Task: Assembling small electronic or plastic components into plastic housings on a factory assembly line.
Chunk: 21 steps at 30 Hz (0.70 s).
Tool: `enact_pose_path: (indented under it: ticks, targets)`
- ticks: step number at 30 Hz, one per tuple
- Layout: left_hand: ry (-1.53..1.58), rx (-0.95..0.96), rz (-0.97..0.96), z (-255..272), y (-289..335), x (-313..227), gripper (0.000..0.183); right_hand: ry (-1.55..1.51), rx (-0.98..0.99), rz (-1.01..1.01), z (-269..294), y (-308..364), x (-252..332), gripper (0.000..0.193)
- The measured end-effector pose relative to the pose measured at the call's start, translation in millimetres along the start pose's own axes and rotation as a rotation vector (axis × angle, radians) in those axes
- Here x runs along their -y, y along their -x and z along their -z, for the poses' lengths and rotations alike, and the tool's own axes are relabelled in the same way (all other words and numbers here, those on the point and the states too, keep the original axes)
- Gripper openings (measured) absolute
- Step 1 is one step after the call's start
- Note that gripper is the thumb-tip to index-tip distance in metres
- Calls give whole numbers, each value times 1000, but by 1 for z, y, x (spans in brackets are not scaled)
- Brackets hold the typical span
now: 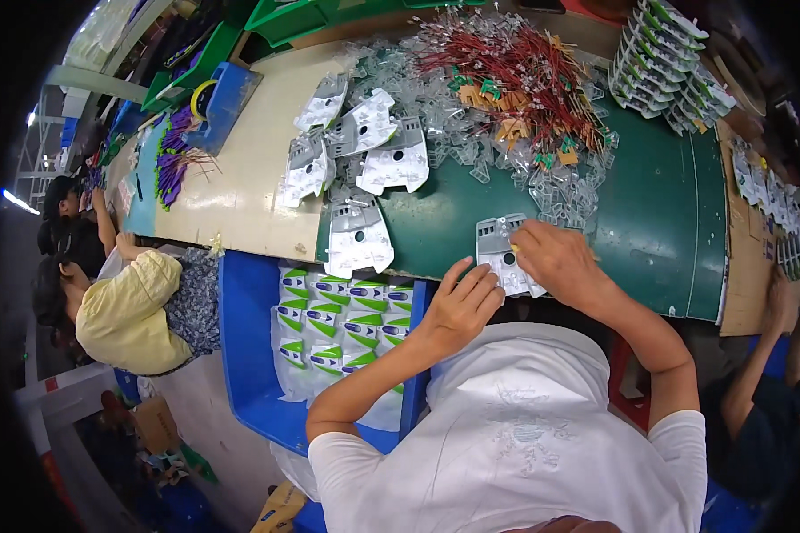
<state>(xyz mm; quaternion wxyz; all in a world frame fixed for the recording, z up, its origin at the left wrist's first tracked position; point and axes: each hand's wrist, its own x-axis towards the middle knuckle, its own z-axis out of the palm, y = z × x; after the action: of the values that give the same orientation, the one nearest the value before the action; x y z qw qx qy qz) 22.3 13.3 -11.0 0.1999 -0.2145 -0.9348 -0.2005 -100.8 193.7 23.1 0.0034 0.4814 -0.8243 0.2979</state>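
Workshop bench (658, 222), green-topped on right, pale on left. White plastic part (492, 254) lies on near edge, right of bench's middle. Right hand (556, 262) bends over part's right side, fingertips bunched; cannot tell whether they clamp anything. Left hand (462, 304) beside part's lower left corner, fingers slightly apart. Toward far edge, heaped red wires (507, 58) and clear plastic pieces (564, 191). Farther left, more white parts (393, 174). Blue bin (242, 355) below near edge, holding green-and-white pieces (362, 330).

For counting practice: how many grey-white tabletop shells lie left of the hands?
5: back shell, left shell, middle shell, right shell, front shell; overlaps may hide more.
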Motion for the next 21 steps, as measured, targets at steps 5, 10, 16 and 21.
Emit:
enact_pose_path:
  ticks: [5,10,16,21]
  targets:
    - [425,-148,113,13,-22,26,29,102,168,22,8,6,0,18]
    - [76,-324,300,2,-96,67,19,98,146,-19,6,12,10,26]
    - [-174,-123,460,-23,-118,88,19,68,140,-78,5,12,15,27]
    - [35,-86,338,25,-80,42,22,12,161,-61,15,10,8,28]
